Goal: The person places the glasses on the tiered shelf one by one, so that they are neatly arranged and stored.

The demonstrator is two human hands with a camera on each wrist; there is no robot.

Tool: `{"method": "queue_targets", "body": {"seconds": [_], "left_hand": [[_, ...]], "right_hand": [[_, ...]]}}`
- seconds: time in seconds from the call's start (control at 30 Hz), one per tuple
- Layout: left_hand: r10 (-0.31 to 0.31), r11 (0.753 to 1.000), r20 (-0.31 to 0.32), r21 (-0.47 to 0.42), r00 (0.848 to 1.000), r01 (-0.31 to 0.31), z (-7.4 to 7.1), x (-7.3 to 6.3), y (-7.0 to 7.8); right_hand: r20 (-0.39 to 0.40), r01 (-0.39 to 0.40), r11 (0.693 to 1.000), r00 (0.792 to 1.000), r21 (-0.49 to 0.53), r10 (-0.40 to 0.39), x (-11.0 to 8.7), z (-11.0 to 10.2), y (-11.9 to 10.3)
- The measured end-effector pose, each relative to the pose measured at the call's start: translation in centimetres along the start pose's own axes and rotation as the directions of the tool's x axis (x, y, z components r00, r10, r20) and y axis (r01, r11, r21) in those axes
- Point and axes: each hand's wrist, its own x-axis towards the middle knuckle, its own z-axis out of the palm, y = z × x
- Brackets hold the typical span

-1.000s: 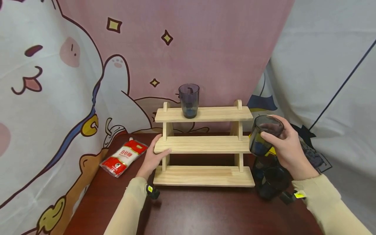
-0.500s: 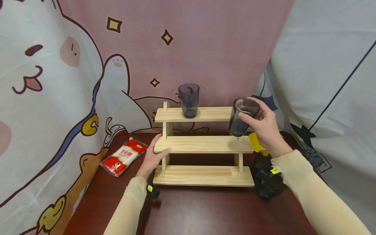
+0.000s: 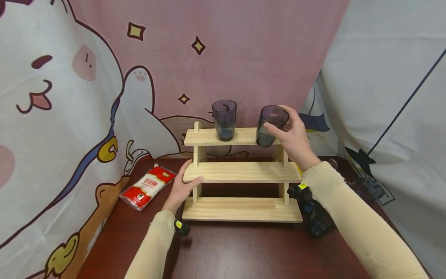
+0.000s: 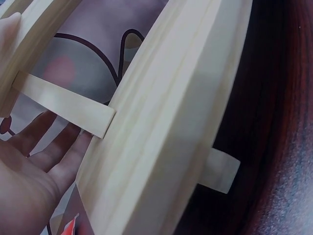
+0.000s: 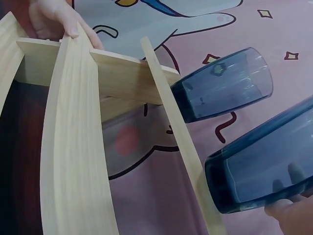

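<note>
A three-tier wooden display stand (image 3: pixel 242 172) stands on the table. My left hand (image 3: pixel 179 190) grips the left end of its middle shelf, thumb over the front part. One dark tinted drinking glass (image 3: pixel 224 121) stands upright on the top shelf, left of its middle. My right hand (image 3: pixel 295 139) holds a second tinted glass (image 3: pixel 263 136) by its side, thumb in front, at the right part of the top shelf. In the right wrist view the base of this held glass (image 5: pixel 264 164) is right at the shelf edge, with the glass slightly tilted.
A red and white pouch (image 3: pixel 148 186) lies on the dark red table (image 3: pixel 230 252) left of the stand. Dark, shiny objects (image 3: pixel 318 221) sit to the right of the stand, partly hidden by my right sleeve. A printed cloth (image 3: pixel 261 58) hangs behind.
My right hand has carried the glass left and up from the stand's right side to the top shelf. My left hand keeps its grip on the middle shelf.
</note>
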Motion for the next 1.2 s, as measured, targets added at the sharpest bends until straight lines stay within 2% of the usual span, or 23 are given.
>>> {"method": "queue_targets", "body": {"seconds": [0.5, 0.77, 1.2], "left_hand": [[0.006, 0.999, 0.008, -0.04, 1.0, -0.005, 0.1, 0.0, 0.0], [0.015, 0.999, 0.0, -0.043, 1.0, -0.015, 0.1, 0.0, -0.3], [0.018, 0.999, 0.004, -0.04, 1.0, -0.018, 0.0, 0.1, -0.3]], "right_hand": [[-0.009, -0.047, 0.999, 0.999, -0.019, 0.047, 2.5, 1.6, 0.2], [0.004, -0.12, 0.985, 0.993, -0.126, 0.121, 3.6, 1.7, -0.1], [0.051, -0.11, 0.989, 0.992, -0.097, 0.115, 4.7, 2.7, 0.2]]}}
